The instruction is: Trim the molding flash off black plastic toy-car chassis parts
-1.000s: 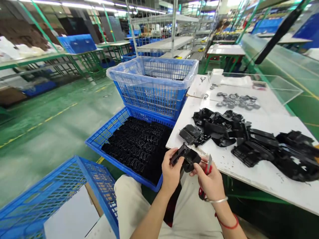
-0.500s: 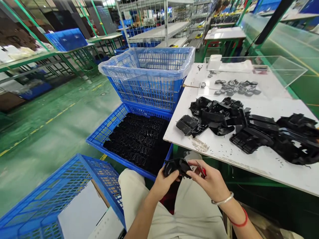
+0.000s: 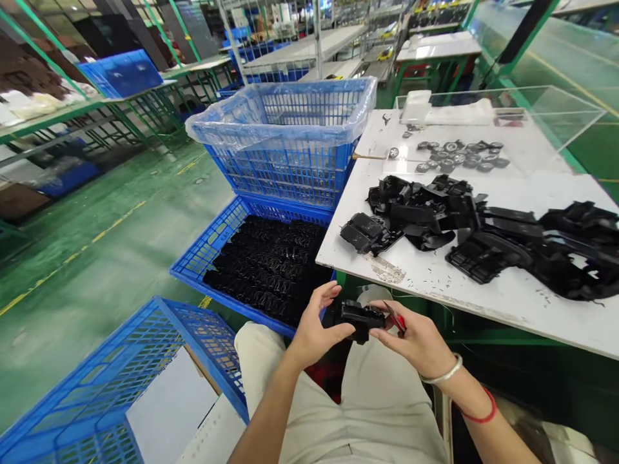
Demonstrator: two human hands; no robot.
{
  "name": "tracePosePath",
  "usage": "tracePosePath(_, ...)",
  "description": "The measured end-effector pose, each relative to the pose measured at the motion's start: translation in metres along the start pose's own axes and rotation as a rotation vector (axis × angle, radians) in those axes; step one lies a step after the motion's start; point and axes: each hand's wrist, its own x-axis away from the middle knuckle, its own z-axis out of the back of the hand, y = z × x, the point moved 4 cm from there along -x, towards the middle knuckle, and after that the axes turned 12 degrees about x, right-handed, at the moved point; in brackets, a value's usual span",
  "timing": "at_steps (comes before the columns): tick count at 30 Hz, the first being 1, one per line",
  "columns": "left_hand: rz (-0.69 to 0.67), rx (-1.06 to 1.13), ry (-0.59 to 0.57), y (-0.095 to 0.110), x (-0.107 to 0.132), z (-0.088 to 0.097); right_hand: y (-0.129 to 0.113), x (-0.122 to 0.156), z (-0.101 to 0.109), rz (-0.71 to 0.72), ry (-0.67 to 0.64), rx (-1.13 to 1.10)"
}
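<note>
Over my lap, both hands hold one black plastic part point(image 3: 358, 316). My left hand point(image 3: 316, 325) grips its left end with fingers curled round it. My right hand point(image 3: 418, 339) pinches its right end and also holds a small red-handled cutter point(image 3: 397, 320). A heap of similar black plastic parts point(image 3: 483, 232) lies on the white table point(image 3: 435, 280) just beyond my hands.
A blue crate of black parts point(image 3: 271, 264) sits on the floor left of the table, with a bag-lined blue crate point(image 3: 290, 138) stacked behind it. Another blue crate point(image 3: 116, 386) stands at my left knee. Small round parts point(image 3: 457, 154) lie under a clear cover at the table's back.
My hands came down from the table's edge to my lap with the black part, turning it over. The view tilted downward.
</note>
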Motion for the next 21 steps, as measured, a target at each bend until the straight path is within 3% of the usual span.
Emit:
tracePosePath(2, 0.015, -0.126, -0.126, 0.014, -0.009, -0.011, -0.003, 0.0, 0.006, 0.051, 0.006, 0.011)
tracePosePath(5, 0.093, -0.15, -0.256, 0.017, -0.02, -0.034, -0.002, 0.001, 0.015, 0.058, 0.032, 0.018)
tracePosePath(12, 0.161, -0.001, -0.253, -0.007, -0.045, -0.069, 0.03, 0.01, 0.041, -0.053, 0.083, -0.048)
tracePosePath(17, 0.095, -0.061, -0.275, -0.006, -0.065, -0.085, 0.05, 0.026, 0.065, -0.174, 0.188, -0.067)
tracePosePath(21, -0.018, -0.107, -0.39, -0.004, -0.075, -0.096, 0.052, 0.032, 0.071, -0.065, 0.199, 0.054)
